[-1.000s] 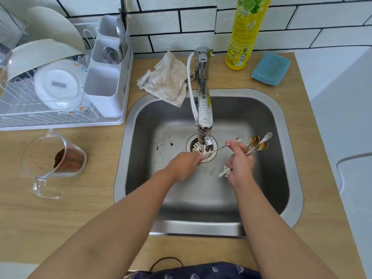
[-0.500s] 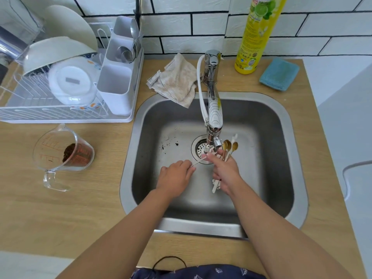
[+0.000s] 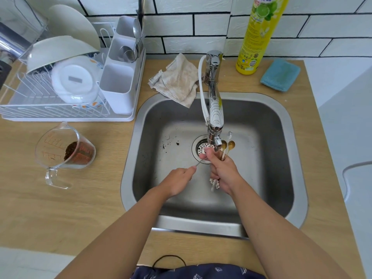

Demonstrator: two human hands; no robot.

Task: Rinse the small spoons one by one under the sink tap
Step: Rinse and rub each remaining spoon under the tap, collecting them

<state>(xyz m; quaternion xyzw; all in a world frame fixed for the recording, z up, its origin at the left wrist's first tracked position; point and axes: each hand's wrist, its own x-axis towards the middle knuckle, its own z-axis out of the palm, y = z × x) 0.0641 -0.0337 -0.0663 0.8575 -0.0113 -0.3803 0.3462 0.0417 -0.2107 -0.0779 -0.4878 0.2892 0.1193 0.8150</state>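
Far left on the wooden bench [image 3: 84,208]: a dish rack [image 3: 60,97], a measuring jug [image 3: 66,154] of dark grounds. Centre, over the steel sink [image 3: 289,137]: left hand [image 3: 178,181], grip pinched on the handle of one small spoon [image 3: 198,163] angled toward the drain [image 3: 201,147] beneath the tap [image 3: 215,109]. Just right: right hand [image 3: 223,172], grip clenched round a bundle of spoons [image 3: 227,147], bowls up beside the spout. Beyond: yellow bottle [image 3: 259,33], blue sponge [image 3: 280,75].
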